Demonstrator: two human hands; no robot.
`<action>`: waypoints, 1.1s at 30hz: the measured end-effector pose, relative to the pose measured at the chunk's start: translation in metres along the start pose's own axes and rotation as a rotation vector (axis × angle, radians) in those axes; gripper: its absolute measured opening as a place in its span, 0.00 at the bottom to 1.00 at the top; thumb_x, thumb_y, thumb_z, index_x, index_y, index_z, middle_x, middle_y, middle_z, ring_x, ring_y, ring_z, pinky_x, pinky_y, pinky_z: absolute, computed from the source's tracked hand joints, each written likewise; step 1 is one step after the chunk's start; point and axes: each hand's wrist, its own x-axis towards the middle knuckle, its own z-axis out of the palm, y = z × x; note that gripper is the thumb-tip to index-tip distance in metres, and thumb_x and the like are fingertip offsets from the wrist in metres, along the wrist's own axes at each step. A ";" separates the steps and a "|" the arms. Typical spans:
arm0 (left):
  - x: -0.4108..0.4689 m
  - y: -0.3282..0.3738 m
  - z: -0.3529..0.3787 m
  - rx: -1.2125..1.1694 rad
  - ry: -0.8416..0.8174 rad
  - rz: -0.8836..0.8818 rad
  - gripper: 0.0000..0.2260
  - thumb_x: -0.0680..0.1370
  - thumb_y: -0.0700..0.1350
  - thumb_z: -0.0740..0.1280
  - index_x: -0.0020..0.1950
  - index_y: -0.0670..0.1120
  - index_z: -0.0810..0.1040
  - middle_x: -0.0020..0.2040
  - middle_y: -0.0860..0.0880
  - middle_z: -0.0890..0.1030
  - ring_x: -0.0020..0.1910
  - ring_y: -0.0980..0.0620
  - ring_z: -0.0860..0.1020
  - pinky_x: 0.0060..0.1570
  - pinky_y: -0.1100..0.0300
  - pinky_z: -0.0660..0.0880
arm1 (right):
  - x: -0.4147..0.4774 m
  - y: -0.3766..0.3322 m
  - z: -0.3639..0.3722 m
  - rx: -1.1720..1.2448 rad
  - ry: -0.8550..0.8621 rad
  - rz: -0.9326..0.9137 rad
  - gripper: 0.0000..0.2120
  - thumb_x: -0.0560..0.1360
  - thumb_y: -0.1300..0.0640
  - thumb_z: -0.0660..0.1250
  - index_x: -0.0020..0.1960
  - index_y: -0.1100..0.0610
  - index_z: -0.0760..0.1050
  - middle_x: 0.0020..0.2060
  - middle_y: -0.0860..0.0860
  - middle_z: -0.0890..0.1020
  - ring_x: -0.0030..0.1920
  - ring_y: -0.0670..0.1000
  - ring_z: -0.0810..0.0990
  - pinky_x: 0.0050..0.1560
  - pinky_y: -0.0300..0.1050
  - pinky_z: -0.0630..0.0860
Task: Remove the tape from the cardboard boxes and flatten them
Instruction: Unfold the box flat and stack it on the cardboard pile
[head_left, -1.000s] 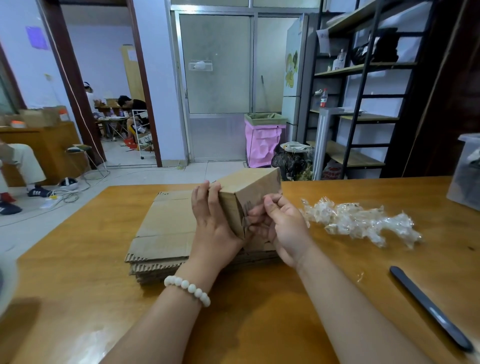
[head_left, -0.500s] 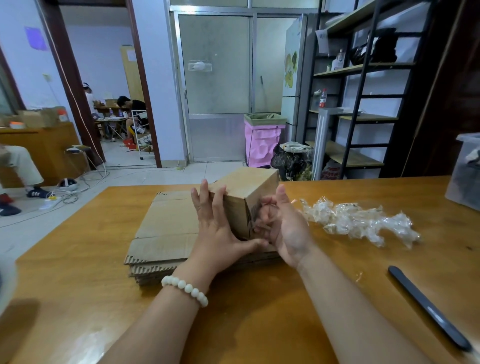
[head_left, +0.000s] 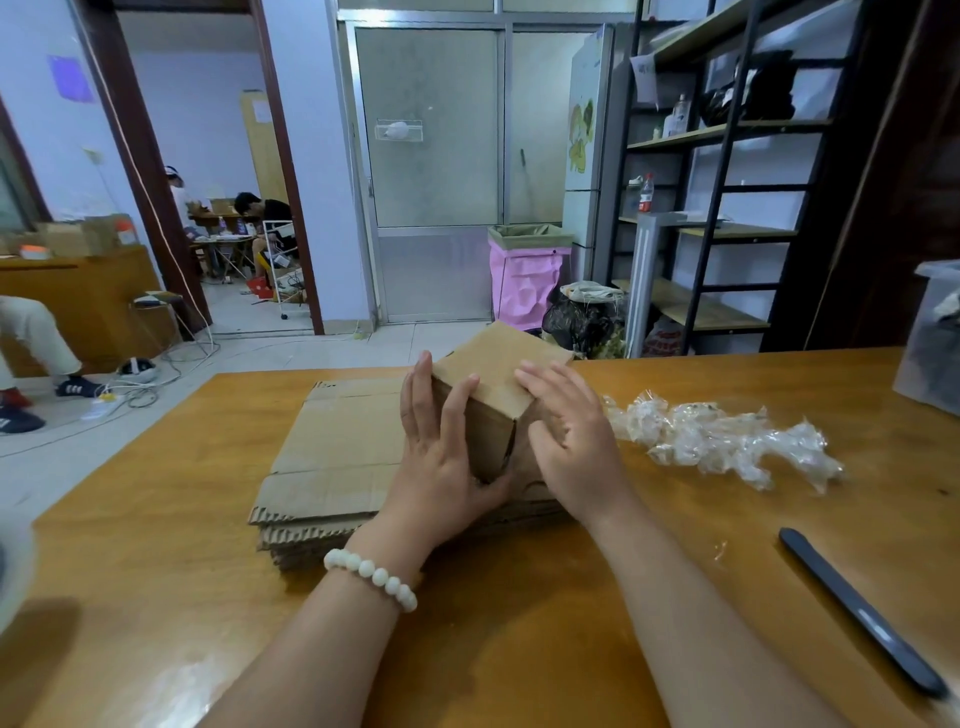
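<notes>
A small brown cardboard box (head_left: 493, 364) stands tilted on a stack of flattened cardboard (head_left: 337, 447) in the middle of the wooden table (head_left: 156, 545). My left hand (head_left: 441, 457) lies flat against the box's left side, fingers straight and thumb under its near corner. My right hand (head_left: 571, 441) presses on the box's top and right side with spread, straight fingers. A crumpled heap of clear removed tape (head_left: 722, 439) lies on the table to the right of the box.
A dark flat tool (head_left: 857, 613) lies near the table's right front. A grey bin (head_left: 935, 338) stands at the right edge. Something white (head_left: 10, 571) shows at the left edge. Beyond the table are shelves, a pink bin and people.
My right hand has let go of the box's near end, where it was picking, and moved up onto the top with fingers spread. My left hand has flattened against the side. The box tilted further back.
</notes>
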 end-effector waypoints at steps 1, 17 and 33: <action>-0.001 -0.002 0.001 0.004 0.017 0.007 0.37 0.67 0.64 0.65 0.71 0.51 0.57 0.76 0.50 0.45 0.75 0.43 0.46 0.69 0.38 0.56 | 0.000 0.002 0.000 -0.029 -0.015 -0.037 0.24 0.72 0.62 0.56 0.66 0.54 0.74 0.63 0.36 0.69 0.68 0.37 0.58 0.66 0.23 0.48; 0.000 -0.006 0.004 0.070 -0.006 0.132 0.38 0.68 0.60 0.66 0.73 0.52 0.51 0.76 0.44 0.46 0.76 0.39 0.46 0.70 0.37 0.55 | 0.004 0.002 -0.011 -0.145 -0.048 -0.203 0.29 0.68 0.36 0.64 0.58 0.57 0.76 0.53 0.45 0.72 0.56 0.45 0.65 0.58 0.35 0.63; 0.001 0.000 0.005 0.048 0.051 0.110 0.38 0.67 0.60 0.67 0.71 0.46 0.58 0.75 0.44 0.52 0.73 0.40 0.53 0.69 0.40 0.58 | 0.001 0.001 -0.007 -0.229 0.002 -0.175 0.31 0.71 0.38 0.61 0.63 0.60 0.75 0.57 0.51 0.75 0.57 0.47 0.66 0.60 0.38 0.62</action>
